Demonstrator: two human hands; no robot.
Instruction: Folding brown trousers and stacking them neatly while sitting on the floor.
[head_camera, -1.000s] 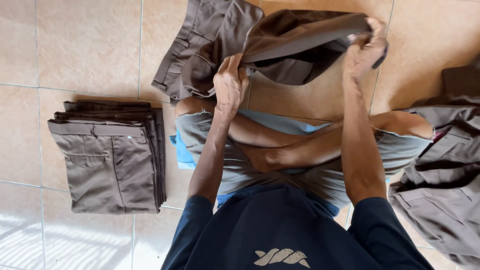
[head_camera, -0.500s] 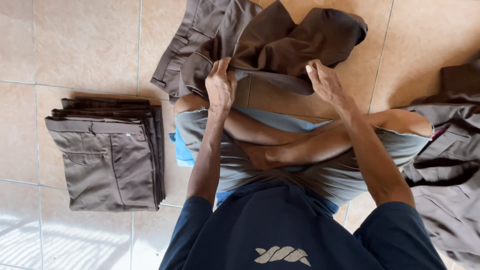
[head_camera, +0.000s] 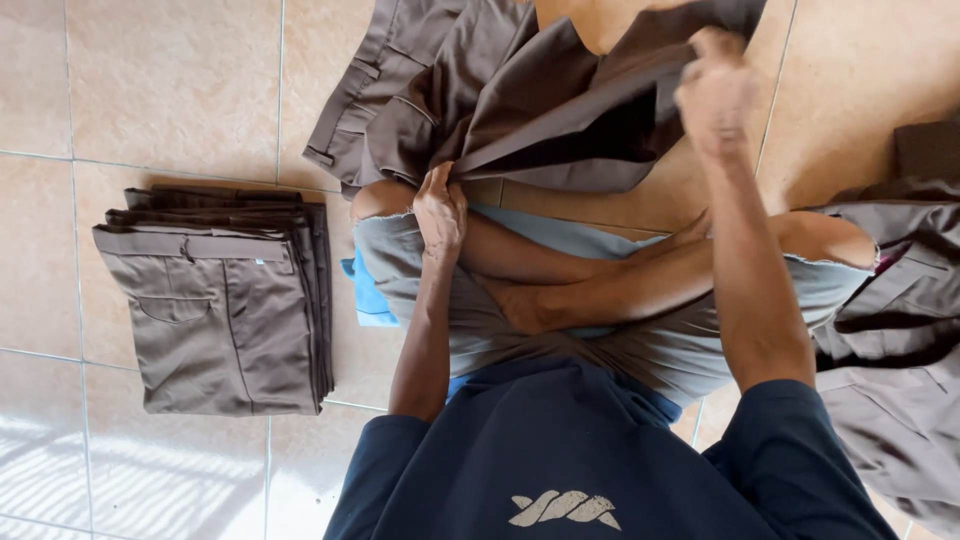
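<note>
A pair of brown trousers is held over the crossed legs of a seated person, at the far middle of the tiled floor. The left hand is closed on a bunch of the cloth just above the left knee, its grip tight, the fingers curled under the fabric. The right hand is raised well above the floor to the far right, clenched in a fist on another part of the same trousers, so that the cloth is drawn taut between the two grips.

Half a second ago the right hand was laid flat and open on the cloth, low over the legs; it has since been shut on the fabric and lifted up and away. The left hand has been kept in nearly the same place. The trousers, then heaped loosely, are now pulled out into a stretched fold, with the waistband left hanging at the far left.

A stack of folded brown trousers is seen on the floor at the left, unmoved. More brown garments are piled at the right
</note>
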